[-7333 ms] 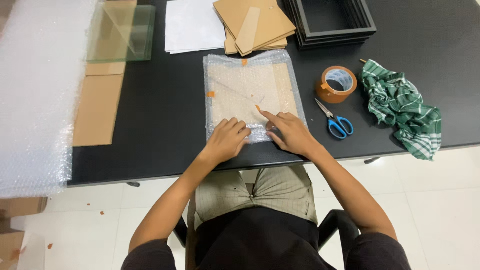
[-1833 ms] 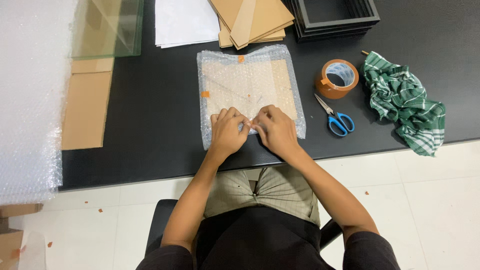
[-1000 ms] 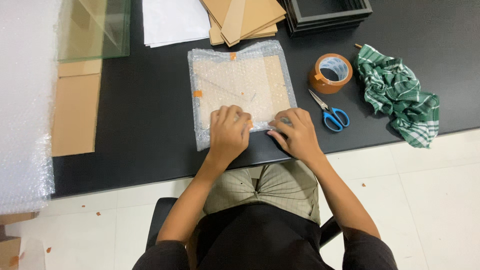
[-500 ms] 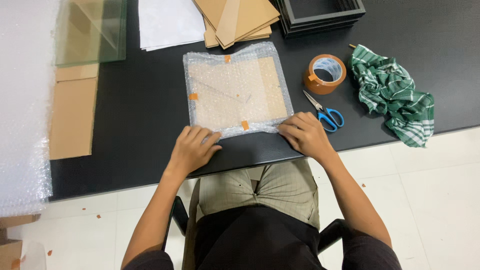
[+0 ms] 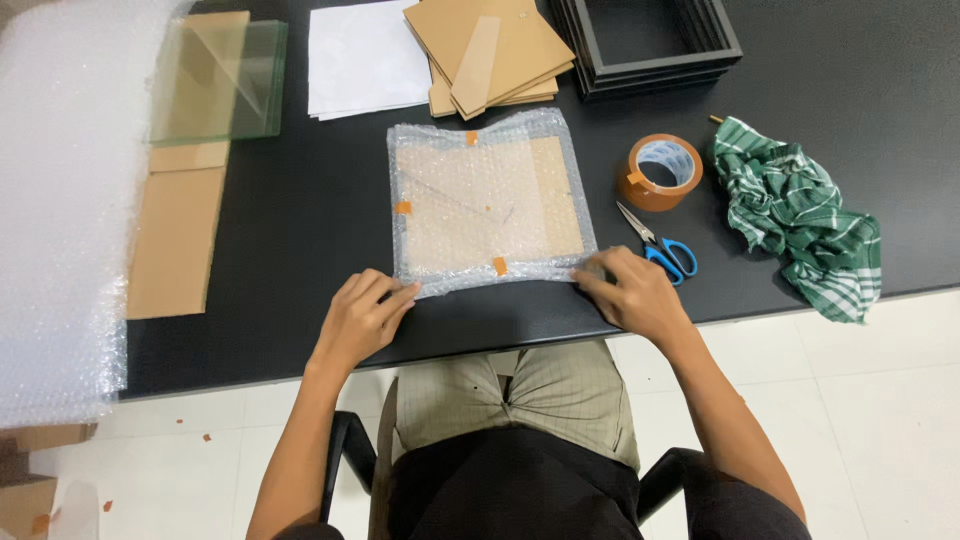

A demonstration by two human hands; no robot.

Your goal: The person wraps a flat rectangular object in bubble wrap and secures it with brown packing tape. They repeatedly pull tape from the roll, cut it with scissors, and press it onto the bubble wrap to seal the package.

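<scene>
resting at the near edge of a bubble-wrapped flat parcel (image 5: 487,203) on the black table (image 5: 300,220), the left hand (image 5: 362,318) touches its near left corner with loosely curled fingers, grasping nothing. the right hand (image 5: 628,290) presses flat on the near right corner, likewise holding nothing. what the wrap holds is blurred; only a tan board shows through. right of the parcel lie blue-handled scissors (image 5: 660,243), a tape roll (image 5: 660,171) and a green checked cloth (image 5: 800,215). beyond it, stacked black frames (image 5: 650,40) are cut off by the picture edge.
</scene>
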